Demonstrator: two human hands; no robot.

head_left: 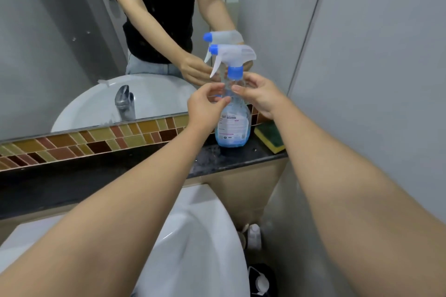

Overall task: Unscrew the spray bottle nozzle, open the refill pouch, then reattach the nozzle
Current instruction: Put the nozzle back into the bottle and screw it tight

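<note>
A clear spray bottle (233, 125) with a little blue liquid stands upright on the black stone ledge (241, 160) in front of the mirror. Its white trigger nozzle (231, 55) with a blue tip and a blue screw collar (234, 72) sits on top, pointing left. My left hand (205, 106) pinches the bottle's shoulder from the left. My right hand (259, 94) closes thumb and fingers on the neck just under the collar. No refill pouch is in view.
A yellow and green sponge (270, 136) lies on the ledge right of the bottle. The white basin (193, 236) is below my arms. The mirror (72, 55) rises behind the ledge, and a grey wall (374, 79) stands close on the right. Small bottles (254, 236) stand on the floor.
</note>
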